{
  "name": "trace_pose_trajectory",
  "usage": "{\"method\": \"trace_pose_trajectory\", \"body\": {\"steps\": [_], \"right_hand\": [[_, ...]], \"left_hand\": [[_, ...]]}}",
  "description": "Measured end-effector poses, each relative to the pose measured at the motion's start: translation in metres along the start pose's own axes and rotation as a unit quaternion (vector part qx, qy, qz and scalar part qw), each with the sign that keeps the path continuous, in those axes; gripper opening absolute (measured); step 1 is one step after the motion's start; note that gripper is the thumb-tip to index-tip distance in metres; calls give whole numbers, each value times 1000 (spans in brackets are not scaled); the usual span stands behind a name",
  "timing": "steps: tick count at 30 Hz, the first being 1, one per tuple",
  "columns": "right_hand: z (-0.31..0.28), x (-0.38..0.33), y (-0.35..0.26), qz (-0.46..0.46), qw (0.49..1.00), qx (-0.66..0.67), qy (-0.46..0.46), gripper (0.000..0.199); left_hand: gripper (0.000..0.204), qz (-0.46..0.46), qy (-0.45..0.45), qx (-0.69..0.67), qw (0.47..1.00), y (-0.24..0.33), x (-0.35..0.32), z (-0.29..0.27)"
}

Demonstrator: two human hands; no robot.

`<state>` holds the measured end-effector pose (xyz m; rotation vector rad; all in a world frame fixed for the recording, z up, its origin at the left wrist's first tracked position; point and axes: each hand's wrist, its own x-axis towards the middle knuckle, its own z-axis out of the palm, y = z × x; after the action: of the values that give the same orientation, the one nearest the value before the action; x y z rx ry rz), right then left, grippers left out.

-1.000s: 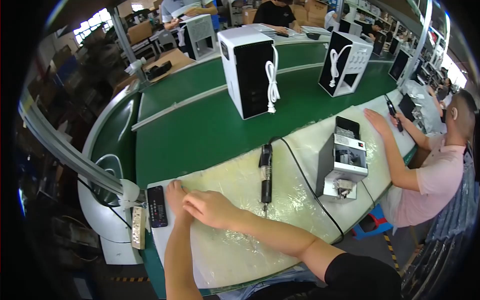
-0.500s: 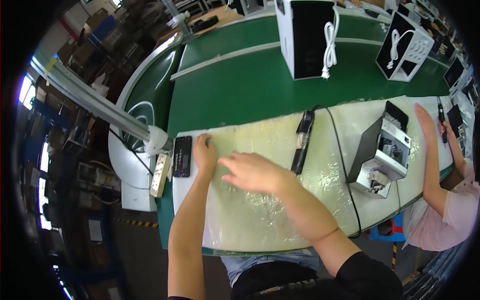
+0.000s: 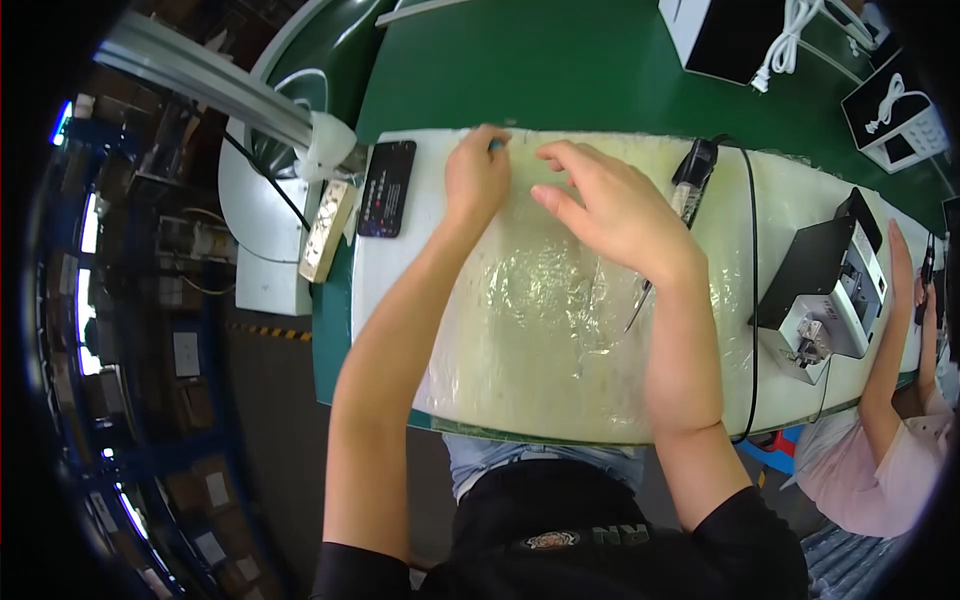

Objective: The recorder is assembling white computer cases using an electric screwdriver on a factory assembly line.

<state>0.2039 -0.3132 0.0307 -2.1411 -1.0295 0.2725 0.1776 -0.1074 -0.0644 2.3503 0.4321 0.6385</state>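
My left hand (image 3: 478, 178) rests near the far edge of the film-covered pale mat (image 3: 540, 350), its fingers curled. A small bit of blue shows at its fingertips, too little to name. Just right of it, my right hand (image 3: 612, 208) hovers over the mat with thumb and fingers spread and nothing in them. Partly hidden behind that hand and wrist lies a black corded electric screwdriver (image 3: 698, 165), its thin bit pointing toward me. Left of my left hand, a black phone-like slab (image 3: 387, 188) lies flat on the mat.
A power strip (image 3: 326, 230) sits by a metal post (image 3: 210, 80) at left. A black cable (image 3: 752, 300) crosses the mat. At right stands an opened black-and-white device (image 3: 825, 290), beside a co-worker's arm (image 3: 890, 330). White-corded boxes (image 3: 715, 40) stand at the back.
The view has shifted, so the mat appears higher. My right hand has moved away from my left and toward the screwdriver, its fingers spreading. The left hand stays curled.
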Motion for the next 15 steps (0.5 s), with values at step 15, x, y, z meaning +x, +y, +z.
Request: {"method": "trace_pose_trajectory", "body": {"steps": [15], "right_hand": [[39,-45,-85,-235,841,93,-478,16]], "left_hand": [[13,42,66,214,974,-29,25,31]]}}
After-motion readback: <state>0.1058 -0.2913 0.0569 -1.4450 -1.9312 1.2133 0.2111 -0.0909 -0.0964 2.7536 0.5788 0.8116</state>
